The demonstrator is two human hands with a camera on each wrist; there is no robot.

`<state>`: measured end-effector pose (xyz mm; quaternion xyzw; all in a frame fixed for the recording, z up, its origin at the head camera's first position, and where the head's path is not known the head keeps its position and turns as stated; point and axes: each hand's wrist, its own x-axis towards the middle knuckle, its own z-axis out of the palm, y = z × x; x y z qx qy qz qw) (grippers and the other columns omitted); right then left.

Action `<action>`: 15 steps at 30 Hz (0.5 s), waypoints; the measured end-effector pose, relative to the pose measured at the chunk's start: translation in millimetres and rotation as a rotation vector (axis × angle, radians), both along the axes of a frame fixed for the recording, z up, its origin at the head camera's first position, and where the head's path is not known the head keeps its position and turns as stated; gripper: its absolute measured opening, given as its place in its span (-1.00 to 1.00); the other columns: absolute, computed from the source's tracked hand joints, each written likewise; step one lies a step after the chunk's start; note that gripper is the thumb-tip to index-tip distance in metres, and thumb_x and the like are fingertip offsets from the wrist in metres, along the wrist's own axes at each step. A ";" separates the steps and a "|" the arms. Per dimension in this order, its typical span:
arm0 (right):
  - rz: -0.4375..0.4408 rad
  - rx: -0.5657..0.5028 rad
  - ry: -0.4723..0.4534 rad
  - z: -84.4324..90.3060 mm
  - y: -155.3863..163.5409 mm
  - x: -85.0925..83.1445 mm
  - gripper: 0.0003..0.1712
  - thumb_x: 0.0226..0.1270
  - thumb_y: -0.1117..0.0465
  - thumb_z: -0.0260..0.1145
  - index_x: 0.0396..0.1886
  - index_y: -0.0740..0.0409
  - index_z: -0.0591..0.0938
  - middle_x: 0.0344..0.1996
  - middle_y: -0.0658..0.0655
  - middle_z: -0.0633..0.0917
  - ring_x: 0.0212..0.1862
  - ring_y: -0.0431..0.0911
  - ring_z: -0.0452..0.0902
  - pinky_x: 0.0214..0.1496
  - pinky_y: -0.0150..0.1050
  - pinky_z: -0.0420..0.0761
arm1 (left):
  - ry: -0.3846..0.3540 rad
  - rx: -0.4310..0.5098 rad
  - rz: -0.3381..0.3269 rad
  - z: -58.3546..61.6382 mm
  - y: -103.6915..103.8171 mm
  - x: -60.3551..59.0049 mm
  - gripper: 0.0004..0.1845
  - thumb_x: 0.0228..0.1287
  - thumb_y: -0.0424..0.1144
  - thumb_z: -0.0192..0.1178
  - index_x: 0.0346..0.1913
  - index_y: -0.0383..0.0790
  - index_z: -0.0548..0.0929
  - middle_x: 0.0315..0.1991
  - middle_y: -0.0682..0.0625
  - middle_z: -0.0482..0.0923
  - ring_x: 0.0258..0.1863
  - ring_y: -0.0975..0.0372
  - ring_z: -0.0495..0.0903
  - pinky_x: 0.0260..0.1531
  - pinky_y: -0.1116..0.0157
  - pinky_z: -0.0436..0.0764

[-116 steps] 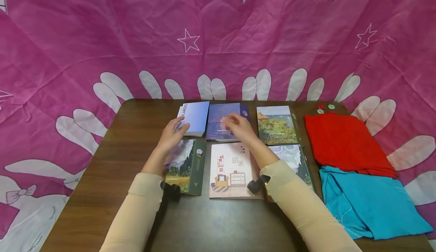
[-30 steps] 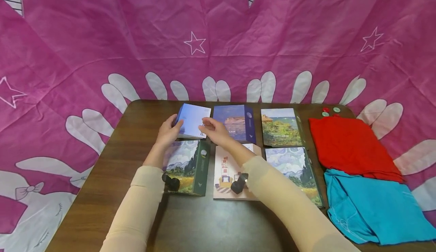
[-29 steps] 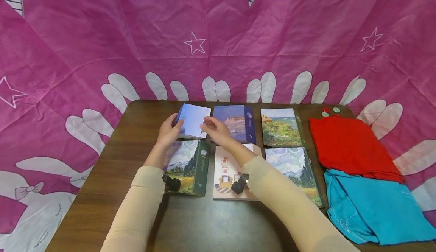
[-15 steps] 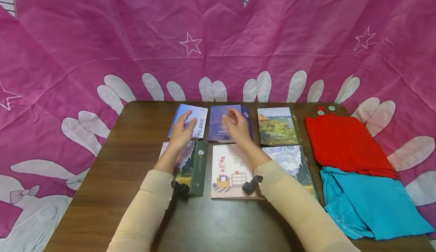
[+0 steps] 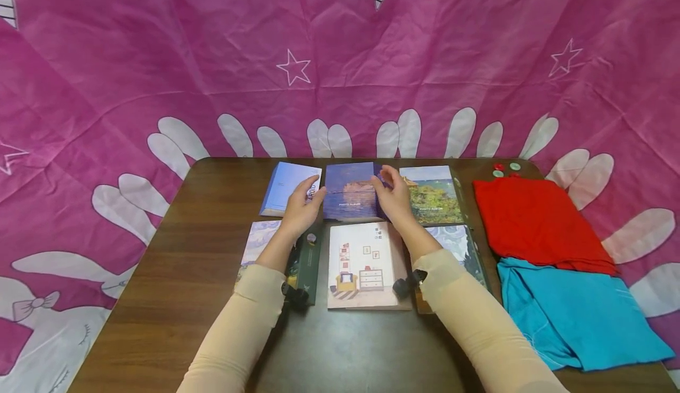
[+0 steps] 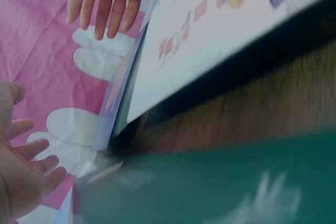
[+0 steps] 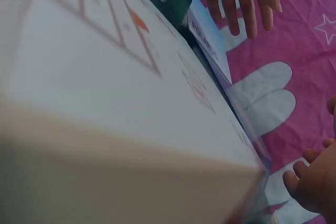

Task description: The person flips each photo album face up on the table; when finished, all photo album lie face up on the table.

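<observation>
Both hands are in the air above the back row of photo albums, fingers loosely bent and holding nothing. My left hand (image 5: 300, 209) overlaps the right edge of the blue-and-white Polaroid album (image 5: 284, 186). My right hand (image 5: 395, 198) is over the gap between the purple seascape photo album (image 5: 347, 192) and the green landscape photo album (image 5: 438, 198). The purple album lies between the two hands. In the left wrist view the left hand (image 6: 23, 169) shows spread fingers; in the right wrist view the right hand (image 7: 315, 179) has slightly bent fingers.
A cream album with a furniture drawing (image 5: 361, 263) lies front centre. Beside it are a green-spined album (image 5: 309, 269) and another painted album (image 5: 459, 242), both partly hidden by the arms. Folded red cloth (image 5: 539, 222), blue cloth (image 5: 584, 313) and several buttons (image 5: 498, 173) are on the right.
The Polaroid album was turned, its lettering going from the left side to the right. Both hands then let it go and moved right, over the purple album.
</observation>
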<state>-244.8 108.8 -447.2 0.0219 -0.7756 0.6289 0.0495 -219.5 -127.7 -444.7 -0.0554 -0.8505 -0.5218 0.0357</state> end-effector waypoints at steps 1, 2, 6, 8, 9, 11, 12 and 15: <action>-0.002 0.007 -0.014 -0.3 3.3 -0.8 -0.35 0.55 0.04 0.23 0.50 0.16 0.33 0.41 0.28 0.41 0.48 0.05 0.26 0.50 -0.06 0.28 | -0.009 0.001 -0.005 -0.8 3.3 -0.5 -0.42 0.56 -0.02 0.05 0.52 -0.13 0.32 0.51 -0.14 0.24 0.50 -0.02 0.21 0.44 0.00 0.27; -0.003 0.015 -0.031 -0.7 6.7 -1.3 -0.35 0.55 0.03 0.22 0.50 0.16 0.33 0.42 0.27 0.41 0.48 0.05 0.26 0.50 -0.06 0.29 | -0.019 0.003 -0.013 -1.8 6.4 -1.2 -0.41 0.56 -0.02 0.04 0.52 -0.15 0.32 0.51 -0.15 0.25 0.49 -0.03 0.22 0.43 0.00 0.28; 0.016 0.050 -0.105 -3.5 18.7 -3.1 -0.32 0.55 -0.01 0.21 0.51 0.19 0.32 0.44 0.27 0.39 0.49 0.08 0.26 0.47 -0.06 0.34 | -0.085 0.061 -0.022 -3.6 18.6 -2.4 -0.38 0.57 0.00 0.03 0.53 -0.21 0.29 0.49 -0.21 0.26 0.47 -0.06 0.24 0.44 -0.01 0.28; 0.037 0.063 -0.148 -5.5 23.4 -3.1 -0.31 0.55 -0.02 0.21 0.51 0.20 0.31 0.46 0.27 0.37 0.50 0.11 0.23 0.47 -0.03 0.33 | -0.120 0.093 -0.011 -4.6 24.7 -3.0 -0.38 0.57 -0.01 0.02 0.53 -0.22 0.29 0.49 -0.21 0.25 0.47 -0.08 0.24 0.44 -0.04 0.26; 0.056 0.073 -0.174 -6.7 25.5 -2.9 -0.30 0.56 -0.02 0.20 0.53 0.20 0.30 0.47 0.27 0.34 0.52 0.11 0.20 0.49 -0.02 0.30 | -0.134 0.098 -0.005 -5.4 27.3 -3.3 -0.38 0.57 -0.02 0.03 0.53 -0.22 0.28 0.51 -0.20 0.22 0.49 -0.09 0.20 0.46 -0.06 0.22; 0.098 0.108 -0.222 -9.5 29.3 -1.7 -0.29 0.57 -0.03 0.18 0.56 0.15 0.26 0.51 0.25 0.28 0.55 0.12 0.12 0.51 0.01 0.26 | -0.157 0.090 0.001 -8.3 32.5 -5.0 -0.39 0.56 -0.06 0.05 0.53 -0.23 0.28 0.56 -0.19 0.12 0.53 -0.11 0.09 0.48 -0.12 0.12; 0.117 0.125 -0.239 -10.9 30.8 -1.2 -0.29 0.57 -0.03 0.17 0.57 0.13 0.24 0.53 0.24 0.24 0.56 0.12 0.09 0.51 0.02 0.25 | -0.169 0.085 0.003 -9.4 34.9 -5.4 -0.39 0.55 -0.08 0.06 0.53 -0.24 0.27 0.58 -0.18 0.07 0.55 -0.12 0.03 0.49 -0.15 0.06; 0.170 0.161 -0.275 -15.5 34.1 -0.6 -0.26 0.58 0.00 0.17 0.60 0.10 0.18 0.58 0.23 0.15 0.58 0.12 0.02 0.52 0.02 0.23 | -0.211 0.081 -0.005 -12.5 42.1 -7.6 -0.36 0.53 -0.10 0.09 0.54 -0.27 0.25 0.62 -0.20 -0.05 0.59 -0.13 -0.11 0.50 -0.18 -0.07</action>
